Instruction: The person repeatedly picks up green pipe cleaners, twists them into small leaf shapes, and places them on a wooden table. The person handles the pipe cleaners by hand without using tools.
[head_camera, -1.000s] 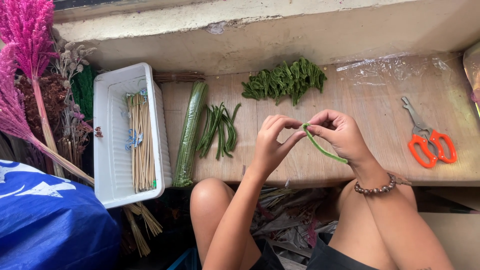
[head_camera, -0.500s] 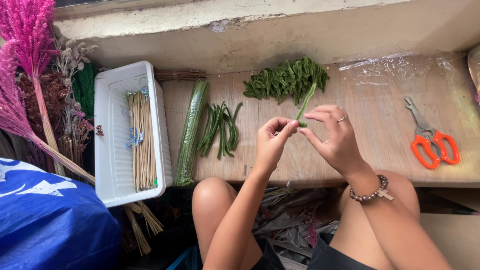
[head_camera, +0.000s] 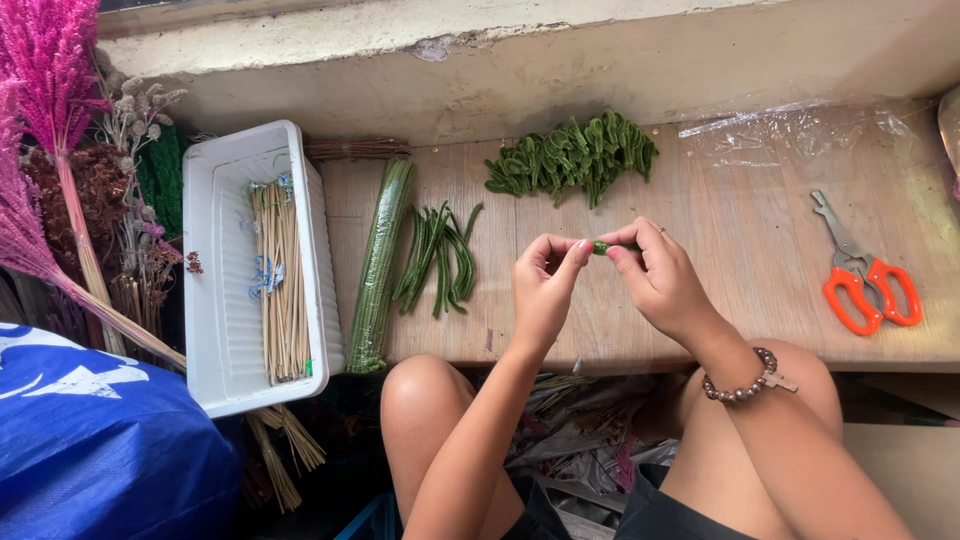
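My left hand (head_camera: 545, 285) and my right hand (head_camera: 660, 275) meet above the wooden board (head_camera: 740, 290), both pinching a small folded green leaf strip (head_camera: 601, 246) between their fingertips. Most of the strip is hidden by my fingers. A pile of folded green leaf pieces (head_camera: 575, 155) lies just beyond my hands. To the left of my hands lie loose green leaf strips (head_camera: 440, 260) and a long rolled bundle of green leaves (head_camera: 378, 265).
Orange-handled scissors (head_camera: 865, 280) lie at the right of the board. A white tray (head_camera: 225, 300) holding thin wooden sticks (head_camera: 280, 280) stands at the left. Pink and dried flowers (head_camera: 50, 150) and a blue bag (head_camera: 90, 450) are at far left. My knees are under the board's front edge.
The long strip that stuck out from my fingers has been folded down into a small piece. My hands have stayed close together over the board.
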